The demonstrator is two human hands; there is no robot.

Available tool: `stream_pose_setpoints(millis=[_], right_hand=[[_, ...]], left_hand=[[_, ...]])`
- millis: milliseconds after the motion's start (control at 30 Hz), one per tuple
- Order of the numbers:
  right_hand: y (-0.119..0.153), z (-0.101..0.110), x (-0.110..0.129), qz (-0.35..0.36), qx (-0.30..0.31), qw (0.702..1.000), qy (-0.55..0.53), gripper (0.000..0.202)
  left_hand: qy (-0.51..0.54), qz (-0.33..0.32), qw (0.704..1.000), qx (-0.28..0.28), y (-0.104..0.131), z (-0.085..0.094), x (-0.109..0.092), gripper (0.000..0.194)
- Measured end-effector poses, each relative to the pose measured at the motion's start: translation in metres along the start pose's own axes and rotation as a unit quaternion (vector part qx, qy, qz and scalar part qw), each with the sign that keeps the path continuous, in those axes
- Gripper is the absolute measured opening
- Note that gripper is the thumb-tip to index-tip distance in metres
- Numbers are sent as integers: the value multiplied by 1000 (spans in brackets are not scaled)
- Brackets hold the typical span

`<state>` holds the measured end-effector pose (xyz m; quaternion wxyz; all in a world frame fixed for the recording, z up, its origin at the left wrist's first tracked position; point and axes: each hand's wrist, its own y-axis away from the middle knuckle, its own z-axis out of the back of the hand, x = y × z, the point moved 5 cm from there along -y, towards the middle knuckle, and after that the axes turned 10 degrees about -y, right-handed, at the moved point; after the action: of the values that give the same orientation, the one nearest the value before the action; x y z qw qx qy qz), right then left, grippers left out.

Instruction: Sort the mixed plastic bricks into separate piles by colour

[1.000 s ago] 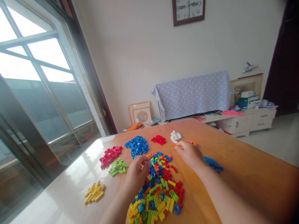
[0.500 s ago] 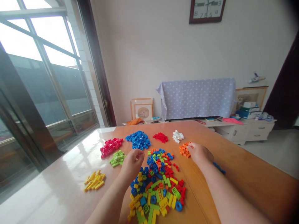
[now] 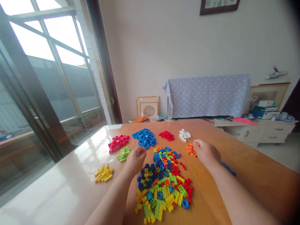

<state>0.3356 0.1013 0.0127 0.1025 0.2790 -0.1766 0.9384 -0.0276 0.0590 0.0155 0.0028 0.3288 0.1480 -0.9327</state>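
Observation:
My right hand (image 3: 207,153) is at the small pile of orange bricks (image 3: 191,150), its fingertips pinched on an orange brick (image 3: 197,144) at the pile's right edge. My left hand (image 3: 136,158) hovers between the lime green pile (image 3: 123,154) and the mixed heap, fingers curled together; whatever they may hold is hidden. Below and between both hands spreads a mixed heap of toy building bricks (image 3: 164,187) in yellow, green, red, blue and orange, with round blue pieces among them. Beyond my left hand is a large pile of blue pieces (image 3: 144,138).
Sorted on the wooden table (image 3: 201,200) are crimson pieces (image 3: 118,143), yellow bricks (image 3: 103,173), red bricks (image 3: 166,135) and white bricks (image 3: 184,135). Blue pieces (image 3: 228,168) lie partly behind my right forearm. Behind the table stands a low white cabinet (image 3: 264,134).
The view has turned slightly left, so everything sits further right in it. Both hands stay near the same piles, with the right fingertips still at the orange bricks.

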Motion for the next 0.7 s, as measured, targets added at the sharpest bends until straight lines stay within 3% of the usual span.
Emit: stream_pose_setpoints(millis=[167, 400, 600, 700], right_hand=[[22, -2, 35, 90, 31, 995, -22, 36], [64, -34, 75, 179, 192, 961, -89, 33], [87, -36, 94, 229, 262, 935, -67, 45], [88, -37, 94, 239, 271, 931, -56, 41]], left_hand=[[-21, 11, 999, 41, -1, -9, 7, 23], [-32, 13, 996, 78, 1, -22, 14, 25], [-47, -34, 996, 73, 6, -21, -5, 23], [-50, -52, 995, 74, 9, -20, -13, 22]])
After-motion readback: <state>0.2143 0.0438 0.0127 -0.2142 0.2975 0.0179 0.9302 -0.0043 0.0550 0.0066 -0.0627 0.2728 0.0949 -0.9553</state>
